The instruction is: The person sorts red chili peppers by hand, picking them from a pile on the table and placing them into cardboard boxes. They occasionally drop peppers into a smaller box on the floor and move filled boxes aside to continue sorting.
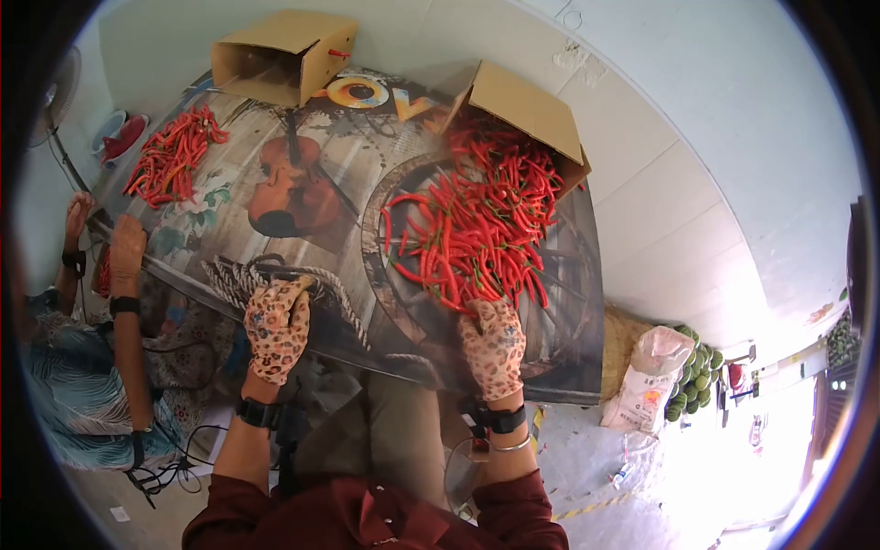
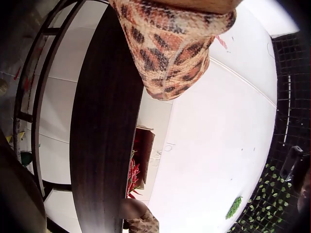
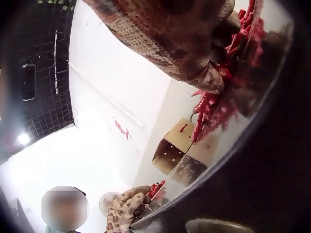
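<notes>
Both hands wear leopard-print gloves. At the near edge of the picture-covered table point(image 1: 385, 321), my left hand point(image 1: 278, 330) rests over the printed rope, fingers loosely bent with nothing seen in them. My right hand point(image 1: 493, 348) is at the near end of a big heap of red chili peppers point(image 1: 486, 229). Its thumb and fingers pinch a chili pepper point(image 3: 224, 74) at the heap's edge, partly hidden by the glove. The heap spills out of a tipped cardboard box point(image 1: 527, 105).
Another cardboard box point(image 1: 284, 55) lies on its side at the back left. A smaller chili pile point(image 1: 174, 156) is at the left end, where another person's hands point(image 1: 128, 247) are by the table edge. A white sack point(image 1: 646, 380) and green produce point(image 1: 697, 376) stand right.
</notes>
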The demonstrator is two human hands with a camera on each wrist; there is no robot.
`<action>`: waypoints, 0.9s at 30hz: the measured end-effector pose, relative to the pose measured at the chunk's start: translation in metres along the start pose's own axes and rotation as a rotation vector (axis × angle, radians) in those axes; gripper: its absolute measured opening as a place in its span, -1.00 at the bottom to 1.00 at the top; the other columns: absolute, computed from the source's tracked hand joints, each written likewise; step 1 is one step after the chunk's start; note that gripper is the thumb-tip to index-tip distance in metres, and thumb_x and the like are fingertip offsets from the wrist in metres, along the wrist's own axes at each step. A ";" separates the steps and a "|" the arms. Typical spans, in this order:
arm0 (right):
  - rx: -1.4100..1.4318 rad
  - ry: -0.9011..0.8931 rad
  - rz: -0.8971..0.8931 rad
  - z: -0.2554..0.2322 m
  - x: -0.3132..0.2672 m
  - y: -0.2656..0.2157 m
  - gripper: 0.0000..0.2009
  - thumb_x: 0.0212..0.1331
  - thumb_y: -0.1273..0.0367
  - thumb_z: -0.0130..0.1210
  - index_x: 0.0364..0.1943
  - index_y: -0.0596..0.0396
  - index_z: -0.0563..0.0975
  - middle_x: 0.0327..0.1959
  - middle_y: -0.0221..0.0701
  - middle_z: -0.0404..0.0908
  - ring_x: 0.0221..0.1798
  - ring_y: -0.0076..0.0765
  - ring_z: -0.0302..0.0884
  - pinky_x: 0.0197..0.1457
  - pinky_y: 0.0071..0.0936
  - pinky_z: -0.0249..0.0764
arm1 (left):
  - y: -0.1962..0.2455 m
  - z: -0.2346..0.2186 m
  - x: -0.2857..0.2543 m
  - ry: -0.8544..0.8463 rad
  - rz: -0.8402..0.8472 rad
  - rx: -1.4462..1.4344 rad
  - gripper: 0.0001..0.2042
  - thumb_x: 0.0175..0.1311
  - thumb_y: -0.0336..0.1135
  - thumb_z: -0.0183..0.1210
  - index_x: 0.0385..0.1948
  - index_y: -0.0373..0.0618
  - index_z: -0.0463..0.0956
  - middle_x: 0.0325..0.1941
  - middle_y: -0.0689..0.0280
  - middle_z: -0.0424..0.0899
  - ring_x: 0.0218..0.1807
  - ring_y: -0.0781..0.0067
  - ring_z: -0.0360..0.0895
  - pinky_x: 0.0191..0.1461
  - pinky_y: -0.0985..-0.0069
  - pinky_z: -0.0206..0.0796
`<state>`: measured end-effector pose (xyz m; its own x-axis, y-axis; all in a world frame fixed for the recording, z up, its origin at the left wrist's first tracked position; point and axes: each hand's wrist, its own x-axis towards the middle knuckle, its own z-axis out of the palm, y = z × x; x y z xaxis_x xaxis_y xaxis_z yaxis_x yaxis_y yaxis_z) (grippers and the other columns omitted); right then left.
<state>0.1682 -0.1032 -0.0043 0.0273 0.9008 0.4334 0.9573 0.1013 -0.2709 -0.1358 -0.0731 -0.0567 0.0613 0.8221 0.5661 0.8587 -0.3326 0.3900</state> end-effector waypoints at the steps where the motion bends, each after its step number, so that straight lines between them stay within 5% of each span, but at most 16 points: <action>1: 0.040 -0.021 0.030 -0.003 -0.002 0.003 -0.76 0.02 0.33 0.14 -0.21 0.09 0.57 -0.24 -0.21 0.56 -0.09 -0.05 0.49 -0.01 -0.20 0.42 | 0.002 -0.002 0.001 0.039 0.034 -0.013 -0.77 0.18 -0.43 0.08 -0.14 -0.11 0.60 -0.19 0.16 0.63 -0.11 0.13 0.52 0.05 0.27 0.33; 6: 0.026 -0.018 0.128 -0.021 -0.009 0.024 -0.83 -0.01 0.38 0.16 -0.29 0.08 0.59 -0.29 -0.24 0.60 -0.15 -0.06 0.53 -0.04 -0.24 0.44 | 0.001 0.000 0.001 -0.011 -0.005 -0.065 -0.76 0.18 -0.44 0.08 -0.12 -0.13 0.59 -0.17 0.17 0.62 -0.08 0.12 0.50 0.07 0.27 0.32; 18: -0.045 -0.123 0.255 -0.047 -0.017 0.046 -0.69 -0.04 0.33 0.21 -0.14 0.05 0.57 -0.13 -0.22 0.54 -0.09 -0.07 0.52 0.02 -0.27 0.44 | -0.010 0.007 -0.008 -0.038 0.032 0.030 -0.76 0.24 -0.37 0.06 -0.09 -0.14 0.56 -0.07 0.16 0.59 0.00 0.12 0.47 0.17 0.25 0.27; 21: -0.114 -0.036 0.161 -0.051 -0.017 0.041 -0.57 -0.09 0.32 0.24 -0.02 0.04 0.52 -0.02 -0.17 0.47 0.01 -0.03 0.46 0.09 -0.23 0.40 | -0.015 0.012 -0.012 -0.025 0.066 0.066 -0.76 0.24 -0.38 0.07 -0.09 -0.15 0.55 -0.06 0.16 0.59 0.01 0.11 0.47 0.17 0.24 0.27; 27: -0.129 -0.247 0.062 -0.057 0.001 0.030 -0.41 -0.13 0.30 0.27 0.12 0.05 0.44 0.12 -0.13 0.40 0.17 0.02 0.34 0.25 -0.22 0.30 | -0.016 0.014 -0.013 -0.015 0.039 0.022 -0.77 0.21 -0.40 0.09 -0.10 -0.16 0.56 -0.07 0.15 0.59 0.00 0.09 0.47 0.16 0.23 0.28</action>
<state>0.2134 -0.1228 0.0372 0.0310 0.9808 0.1927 0.9852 0.0026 -0.1715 -0.1433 -0.0721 -0.0802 0.1025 0.8155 0.5697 0.8664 -0.3546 0.3517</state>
